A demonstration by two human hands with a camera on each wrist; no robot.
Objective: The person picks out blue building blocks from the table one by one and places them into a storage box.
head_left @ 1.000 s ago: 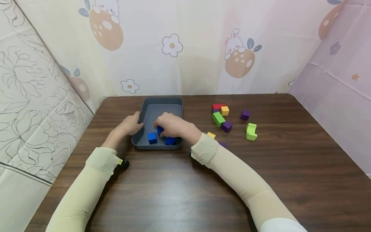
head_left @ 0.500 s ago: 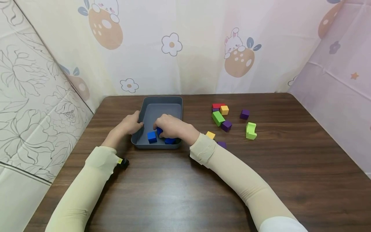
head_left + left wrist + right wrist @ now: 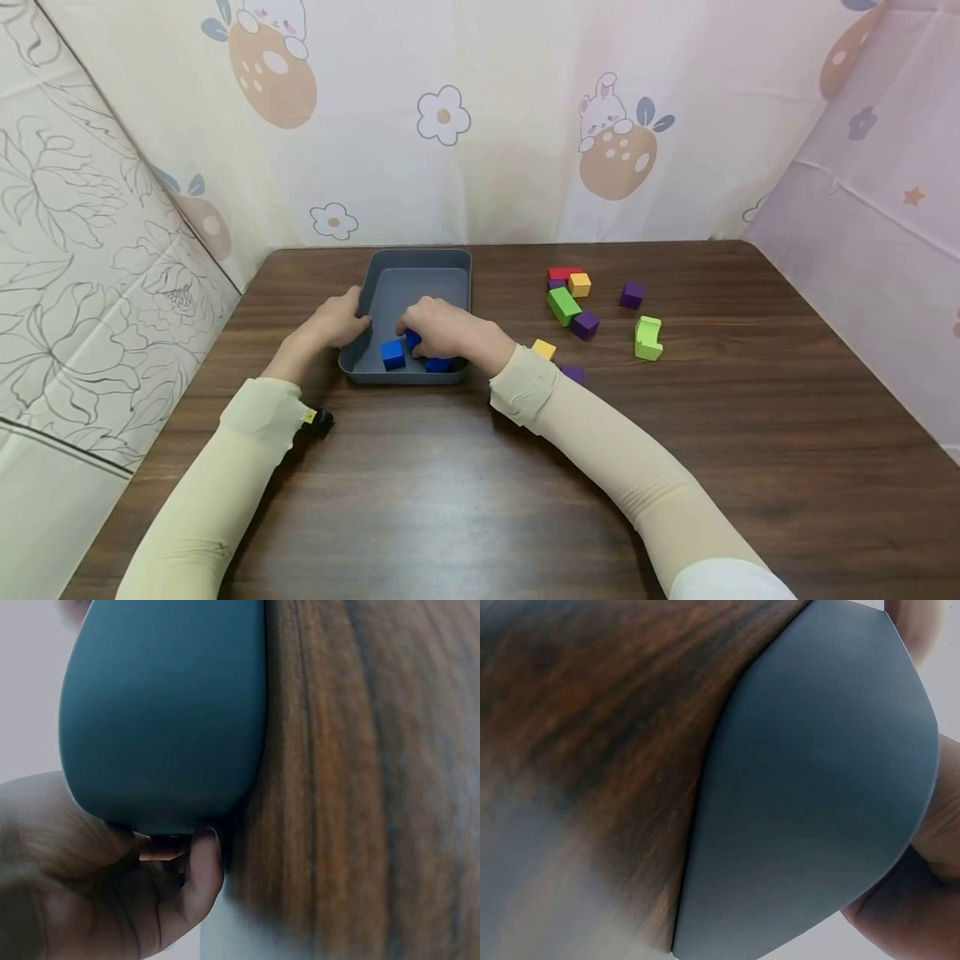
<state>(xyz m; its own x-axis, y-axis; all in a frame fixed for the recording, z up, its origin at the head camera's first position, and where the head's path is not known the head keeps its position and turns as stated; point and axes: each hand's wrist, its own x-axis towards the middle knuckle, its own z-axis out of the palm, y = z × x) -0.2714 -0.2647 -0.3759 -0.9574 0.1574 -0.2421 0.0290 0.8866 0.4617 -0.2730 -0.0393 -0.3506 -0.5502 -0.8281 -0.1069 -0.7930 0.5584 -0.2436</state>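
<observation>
A dark grey rectangular tray stands at the back left of the table. My left hand grips its left wall, thumb over the rim and fingers outside; the left wrist view shows fingers against the outer wall. Reaching over the tray's right side, my right hand pinches a blue block, partly hidden by the fingers. One more blue block lies to its left inside the tray, and another blue block sits below the hand. The tray's wall blocks most of the right wrist view.
Right of the tray lie a red block, yellow blocks, a green block, several purple blocks and a lime notched block. A printed curtain hangs behind the wooden table.
Both hands keep their places at the tray. The right forearm has shifted very slightly left, showing more of the purple block beside the sleeve.
</observation>
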